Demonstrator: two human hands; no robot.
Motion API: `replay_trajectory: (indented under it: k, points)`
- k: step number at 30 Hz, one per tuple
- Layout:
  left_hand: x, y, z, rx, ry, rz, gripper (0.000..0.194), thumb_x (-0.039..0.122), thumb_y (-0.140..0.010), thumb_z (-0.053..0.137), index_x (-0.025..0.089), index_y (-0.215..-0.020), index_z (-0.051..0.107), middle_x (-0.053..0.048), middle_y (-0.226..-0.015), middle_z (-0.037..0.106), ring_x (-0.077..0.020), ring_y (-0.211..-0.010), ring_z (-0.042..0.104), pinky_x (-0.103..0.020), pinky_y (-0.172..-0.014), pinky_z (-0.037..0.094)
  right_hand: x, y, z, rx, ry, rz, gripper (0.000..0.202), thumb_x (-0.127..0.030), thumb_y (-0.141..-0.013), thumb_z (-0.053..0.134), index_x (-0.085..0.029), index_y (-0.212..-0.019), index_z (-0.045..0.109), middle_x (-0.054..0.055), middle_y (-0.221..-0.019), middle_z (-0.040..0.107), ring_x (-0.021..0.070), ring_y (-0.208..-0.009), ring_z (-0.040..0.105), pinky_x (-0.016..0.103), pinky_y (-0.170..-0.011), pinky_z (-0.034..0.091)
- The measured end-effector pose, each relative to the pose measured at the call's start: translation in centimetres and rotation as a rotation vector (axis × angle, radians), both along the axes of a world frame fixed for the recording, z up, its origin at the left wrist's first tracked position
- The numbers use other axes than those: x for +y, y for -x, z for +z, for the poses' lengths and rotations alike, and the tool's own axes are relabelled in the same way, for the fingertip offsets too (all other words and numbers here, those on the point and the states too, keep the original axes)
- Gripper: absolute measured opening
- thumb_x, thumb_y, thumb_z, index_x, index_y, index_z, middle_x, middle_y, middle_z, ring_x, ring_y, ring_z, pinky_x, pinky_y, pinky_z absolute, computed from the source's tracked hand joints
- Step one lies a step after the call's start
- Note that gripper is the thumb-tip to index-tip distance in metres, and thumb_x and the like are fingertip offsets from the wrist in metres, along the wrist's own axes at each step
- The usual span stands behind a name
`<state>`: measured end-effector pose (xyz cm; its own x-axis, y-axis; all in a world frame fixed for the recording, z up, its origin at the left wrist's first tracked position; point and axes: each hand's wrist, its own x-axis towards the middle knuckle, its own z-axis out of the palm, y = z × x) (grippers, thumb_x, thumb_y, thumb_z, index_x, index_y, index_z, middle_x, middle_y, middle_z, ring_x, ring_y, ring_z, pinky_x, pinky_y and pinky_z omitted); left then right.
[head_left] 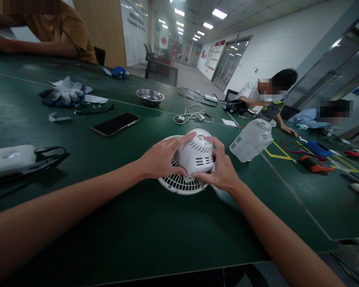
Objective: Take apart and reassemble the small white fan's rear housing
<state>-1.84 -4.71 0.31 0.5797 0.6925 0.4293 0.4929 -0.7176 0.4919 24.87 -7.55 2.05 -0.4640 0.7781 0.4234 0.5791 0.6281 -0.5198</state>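
Between my two hands is a white slotted motor housing of a small fan (196, 153), its rounded end tilted up toward me. My left hand (163, 157) curls round its left side, thumb low and fingers on top. On the other side my right hand (223, 165) grips it, with the thumb near the bottom edge and a finger near the top. Beneath the housing, a round white fan grille (179, 187) rests on the table; my hands and the housing cover much of it. Whether the two are joined I cannot tell.
A white plastic casing (251, 139) stands to the right. Beyond lie a coiled white cable (194, 115), a metal bowl (150, 96) and a phone (116, 124). A white device with a strap (12, 159) sits at left. Several people sit around the green table (143, 239).
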Motion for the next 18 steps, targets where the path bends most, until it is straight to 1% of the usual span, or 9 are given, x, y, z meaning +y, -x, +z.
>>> replay_trajectory:
  k: [2, 4, 7, 8, 10, 12, 13, 16, 18]
  points:
    - [0.0, 0.2, 0.0, -0.024, -0.005, -0.002, 0.102, 0.065, -0.085, 0.072, 0.031, -0.166, 0.021, -0.014, -0.156, 0.054, -0.0396, -0.137, 0.056, -0.059, -0.116, 0.041, 0.5, -0.5, -0.1, -0.030, -0.098, -0.011, 0.102, -0.062, -0.074, 0.082, -0.037, -0.156, 0.027, 0.012, -0.159, 0.046, 0.0412, -0.121, 0.065, 0.063, -0.104, 0.055]
    - [0.2, 0.6, -0.1, -0.072, 0.004, 0.038, 0.086, 0.059, -0.092, 0.064, 0.030, -0.164, 0.028, -0.012, -0.146, 0.064, -0.0355, -0.132, 0.060, -0.059, -0.116, 0.041, 1.2, -1.5, -0.2, -0.020, -0.134, -0.012, 0.093, -0.060, -0.080, 0.074, -0.037, -0.158, 0.028, 0.010, -0.160, 0.047, 0.0425, -0.126, 0.061, 0.066, -0.108, 0.050]
    - [0.9, 1.2, -0.6, -0.173, 0.031, 0.207, 0.067, 0.053, -0.100, 0.052, 0.024, -0.159, 0.039, -0.012, -0.135, 0.070, -0.0322, -0.128, 0.062, -0.056, -0.113, 0.043, 2.2, -2.8, -0.8, 0.065, -0.063, -0.049, 0.083, -0.057, -0.089, 0.063, -0.039, -0.161, 0.027, 0.010, -0.149, 0.058, 0.0403, -0.123, 0.062, 0.068, -0.107, 0.050]
    - [1.1, 1.3, -0.9, -0.199, 0.060, 0.266, 0.065, 0.053, -0.102, 0.047, 0.021, -0.158, 0.041, -0.013, -0.135, 0.069, -0.0318, -0.127, 0.062, -0.055, -0.111, 0.045, 2.5, -3.1, -1.0, 0.083, -0.029, -0.055, 0.084, -0.057, -0.089, 0.063, -0.039, -0.162, 0.024, 0.010, -0.149, 0.058, 0.0399, -0.124, 0.062, 0.068, -0.108, 0.049]
    - [1.6, 1.4, -1.5, -0.204, 0.157, 0.346, 0.065, 0.057, -0.104, 0.040, 0.017, -0.155, 0.046, -0.015, -0.137, 0.068, -0.0324, -0.124, 0.064, -0.054, -0.106, 0.049, 2.9, -3.4, -1.6, 0.082, 0.008, -0.062, 0.095, -0.057, -0.086, 0.071, -0.037, -0.163, 0.020, 0.011, -0.157, 0.050, 0.0413, -0.133, 0.057, 0.070, -0.113, 0.044]
    - [1.9, 1.5, -2.1, -0.192, 0.259, 0.342, 0.065, 0.059, -0.104, 0.036, 0.016, -0.150, 0.051, -0.015, -0.131, 0.071, -0.0322, -0.116, 0.069, -0.051, -0.100, 0.053, 3.1, -3.3, -1.9, 0.077, 0.004, -0.080, 0.109, -0.057, -0.077, 0.083, -0.036, -0.163, 0.020, 0.013, -0.165, 0.040, 0.0430, -0.143, 0.049, 0.071, -0.120, 0.036]
    - [1.9, 1.5, -2.3, -0.206, 0.305, 0.331, 0.065, 0.060, -0.104, 0.036, 0.016, -0.148, 0.053, -0.014, -0.126, 0.073, -0.0317, -0.110, 0.071, -0.050, -0.095, 0.055, 3.2, -3.2, -2.1, 0.086, 0.000, -0.091, 0.114, -0.056, -0.072, 0.088, -0.035, -0.162, 0.022, 0.014, -0.166, 0.039, 0.0432, -0.145, 0.047, 0.071, -0.121, 0.034]
    - [1.9, 1.9, -2.5, -0.360, 0.390, 0.263, 0.063, 0.061, -0.104, 0.037, 0.017, -0.146, 0.053, -0.013, -0.120, 0.075, -0.0290, -0.102, 0.074, -0.044, -0.088, 0.058, 3.4, -2.9, -2.1, 0.186, 0.020, -0.122, 0.115, -0.056, -0.061, 0.095, -0.032, -0.156, 0.035, 0.014, -0.160, 0.048, 0.0418, -0.143, 0.050, 0.070, -0.120, 0.036]
    - [2.0, 2.1, -2.5, -0.502, 0.344, 0.187, 0.061, 0.059, -0.107, 0.029, 0.018, -0.144, 0.054, -0.013, -0.128, 0.072, -0.0279, -0.112, 0.071, -0.044, -0.095, 0.056, 3.3, -2.7, -2.1, 0.312, 0.069, -0.144, 0.109, -0.058, -0.062, 0.094, -0.029, -0.152, 0.041, 0.014, -0.153, 0.056, 0.0402, -0.136, 0.057, 0.067, -0.116, 0.044]
